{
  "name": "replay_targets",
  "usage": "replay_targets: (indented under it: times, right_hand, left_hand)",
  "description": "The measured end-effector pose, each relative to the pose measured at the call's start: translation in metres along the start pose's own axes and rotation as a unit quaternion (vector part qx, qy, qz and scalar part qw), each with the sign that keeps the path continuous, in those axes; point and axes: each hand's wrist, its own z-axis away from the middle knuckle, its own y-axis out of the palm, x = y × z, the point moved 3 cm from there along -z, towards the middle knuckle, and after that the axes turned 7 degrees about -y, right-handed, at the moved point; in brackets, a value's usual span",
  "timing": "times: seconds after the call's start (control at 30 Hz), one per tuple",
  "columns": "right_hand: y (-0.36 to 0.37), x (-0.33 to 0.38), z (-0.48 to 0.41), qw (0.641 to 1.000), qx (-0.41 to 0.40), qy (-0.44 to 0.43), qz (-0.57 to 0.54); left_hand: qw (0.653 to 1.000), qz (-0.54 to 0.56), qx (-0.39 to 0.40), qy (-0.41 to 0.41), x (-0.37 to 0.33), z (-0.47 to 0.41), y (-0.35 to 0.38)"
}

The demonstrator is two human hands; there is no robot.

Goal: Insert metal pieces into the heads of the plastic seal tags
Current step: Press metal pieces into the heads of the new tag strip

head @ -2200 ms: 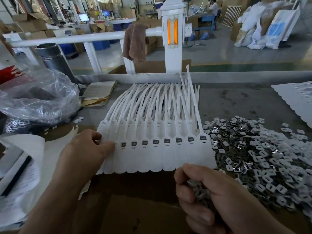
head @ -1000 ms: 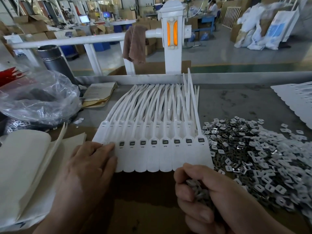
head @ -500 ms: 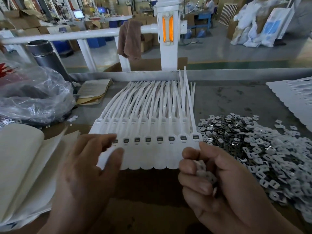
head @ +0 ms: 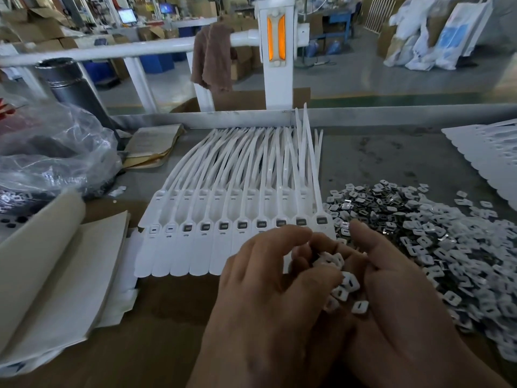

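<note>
A factory hall, I'd say: metal pieces heaped on my bench, cardboard boxes behind the railing (sacks on the concrete floor).

The seal tags are seen as plain white, with dark slots dotted along their heads. To their right, the metal pieces are mottled silver-grey and white. Behind them, a brown towel and orange lamp panels are shown.

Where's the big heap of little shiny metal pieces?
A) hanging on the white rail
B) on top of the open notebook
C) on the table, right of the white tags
C: the heap of small silvery metal pieces lies on the grey table, just right of the row of white plastic seal tags.
</note>
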Motion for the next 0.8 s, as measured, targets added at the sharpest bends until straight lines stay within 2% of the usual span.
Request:
replay_targets:
  times: [0.17,0.23,0.3,0.4,0.53,0.63,0.7,0.8]
  right_hand:
    - [-0.006,-0.001,-0.007,0.999,-0.013,-0.018,-0.024]
    - [-0.004,-0.002,-0.006,1.000,0.009,-0.013,-0.019]
    - [-0.003,-0.001,-0.004,0.999,0.017,-0.012,-0.029]
    - [0.000,-0.003,0.000,0.999,0.038,0.001,-0.020]
    - [-0.001,-0.017,0.000,0.994,0.036,0.033,0.103]
    - [-0.006,-0.021,0.004,0.966,0.054,0.056,0.245]
    - [-0.006,-0.021,0.009,0.943,0.100,0.085,0.306]
    - [-0.001,-0.018,0.013,0.930,0.147,0.058,0.331]
  left_hand:
    - [0.998,0.042,0.021,-0.040,0.005,-0.008,0.000]
    - [0.999,-0.023,0.030,0.012,0.005,-0.007,-0.001]
    - [0.998,-0.051,0.003,0.044,0.005,-0.003,-0.003]
    - [0.999,-0.020,-0.041,0.026,0.010,-0.001,-0.005]
    - [0.992,0.076,-0.067,-0.079,0.009,0.002,-0.013]
    - [0.975,0.110,-0.087,-0.173,0.013,0.004,-0.020]
    - [0.969,0.123,-0.083,-0.200,0.016,0.003,-0.023]
    - [0.967,0.131,-0.061,-0.208,0.021,0.003,-0.027]
